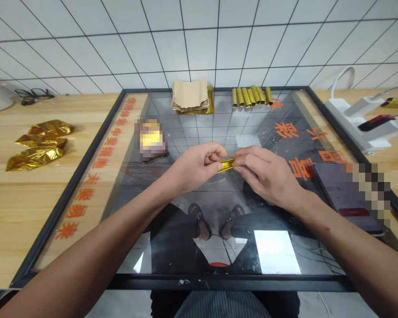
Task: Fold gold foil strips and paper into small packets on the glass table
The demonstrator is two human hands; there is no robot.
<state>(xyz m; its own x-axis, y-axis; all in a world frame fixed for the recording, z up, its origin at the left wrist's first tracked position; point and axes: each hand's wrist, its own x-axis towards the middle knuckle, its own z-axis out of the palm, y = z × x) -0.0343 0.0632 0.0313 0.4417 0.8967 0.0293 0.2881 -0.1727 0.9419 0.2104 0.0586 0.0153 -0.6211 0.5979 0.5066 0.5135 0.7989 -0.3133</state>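
Observation:
A small piece of gold foil paper (226, 165), narrow and shiny, is stretched between my two hands above the glass tabletop (199, 190). My left hand (202, 167) pinches its left end between thumb and fingers. At the other end, the thumb and fingertips of my right hand (267, 174) close on it. Much of the paper is hidden by my fingers, so its full shape cannot be made out. Beyond my hands lie a stack of brown paper sheets (189, 95) with gold showing underneath, and several gold paper rolls (252, 96) in a row.
Folded gold foil pieces (36, 158) lie on the wooden surface at left. A blurred packet (151, 140) sits on the glass. At right are a phone (348, 198) and a white power strip (348, 117) with cables. A tiled wall (199, 48) stands behind; a black frame (76, 176) edges the glass.

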